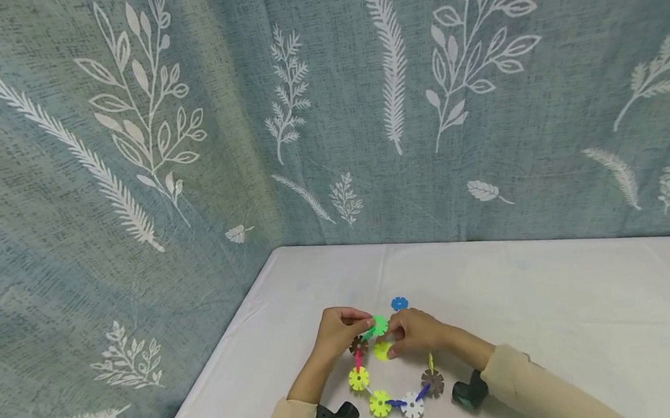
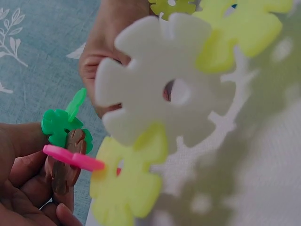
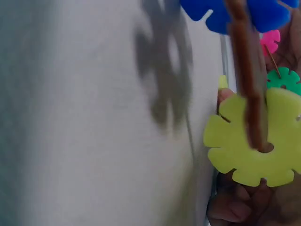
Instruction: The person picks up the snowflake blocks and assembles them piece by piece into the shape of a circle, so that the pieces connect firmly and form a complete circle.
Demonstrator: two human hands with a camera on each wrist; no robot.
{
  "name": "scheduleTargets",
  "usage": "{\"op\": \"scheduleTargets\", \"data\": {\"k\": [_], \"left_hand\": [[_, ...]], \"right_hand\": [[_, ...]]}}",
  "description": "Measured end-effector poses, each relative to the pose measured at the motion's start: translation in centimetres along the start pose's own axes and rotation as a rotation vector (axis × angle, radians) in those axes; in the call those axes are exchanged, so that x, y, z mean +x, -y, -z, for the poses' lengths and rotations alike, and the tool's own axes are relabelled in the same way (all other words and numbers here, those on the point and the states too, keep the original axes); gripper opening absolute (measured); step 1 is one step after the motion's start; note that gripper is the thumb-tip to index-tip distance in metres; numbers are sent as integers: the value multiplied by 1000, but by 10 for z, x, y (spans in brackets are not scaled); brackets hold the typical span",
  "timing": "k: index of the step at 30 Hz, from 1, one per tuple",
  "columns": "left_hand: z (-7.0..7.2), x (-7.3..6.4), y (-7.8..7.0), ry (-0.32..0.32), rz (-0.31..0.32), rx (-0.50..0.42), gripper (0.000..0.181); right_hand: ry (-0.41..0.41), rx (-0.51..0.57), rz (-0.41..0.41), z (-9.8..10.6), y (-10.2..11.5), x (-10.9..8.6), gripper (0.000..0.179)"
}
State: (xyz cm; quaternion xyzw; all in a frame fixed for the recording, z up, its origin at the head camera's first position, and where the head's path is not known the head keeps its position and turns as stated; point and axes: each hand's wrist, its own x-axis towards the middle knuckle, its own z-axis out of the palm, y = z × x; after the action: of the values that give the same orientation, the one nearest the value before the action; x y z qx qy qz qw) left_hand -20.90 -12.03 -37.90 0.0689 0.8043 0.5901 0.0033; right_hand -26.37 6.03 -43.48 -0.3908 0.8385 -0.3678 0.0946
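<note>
A chain of slotted snowflake discs curves between the two hands in the head view. My left hand (image 1: pixel 339 332) pinches its upper left end, at the bright green disc (image 1: pixel 380 325). Just below sit a brown disc (image 1: pixel 358 346) and a pink disc (image 1: pixel 358 359); the left wrist view shows the brown disc (image 2: pixel 66 162) close against the left fingers. My right hand (image 1: pixel 418 330) pinches a loose yellow disc (image 1: pixel 383 351) just below the green one. At the chain's other end, a yellow disc (image 1: pixel 432 363) stands edge-on in a brown disc (image 1: pixel 433 383).
A single blue disc (image 1: pixel 399 304) lies on the white-covered table (image 1: pixel 530 292) beyond the right hand. The chain's lower part has a yellow disc (image 1: pixel 380 403) and a white disc (image 1: pixel 412 405). A leaf-patterned curtain (image 1: pixel 328 118) hangs behind the table.
</note>
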Motion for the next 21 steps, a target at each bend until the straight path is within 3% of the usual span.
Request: {"op": "scheduleTargets", "data": {"k": [10, 14, 21], "left_hand": [[-2, 16, 30, -17, 30, -1, 17], [-3, 18, 33, -24, 47, 8, 17], [-7, 19, 31, -50, 73, 3, 16]], "right_hand": [[-82, 106, -89, 1, -7, -5, 13], [-124, 151, -107, 10, -8, -13, 9], [-276, 61, -12, 23, 1, -23, 8]]}}
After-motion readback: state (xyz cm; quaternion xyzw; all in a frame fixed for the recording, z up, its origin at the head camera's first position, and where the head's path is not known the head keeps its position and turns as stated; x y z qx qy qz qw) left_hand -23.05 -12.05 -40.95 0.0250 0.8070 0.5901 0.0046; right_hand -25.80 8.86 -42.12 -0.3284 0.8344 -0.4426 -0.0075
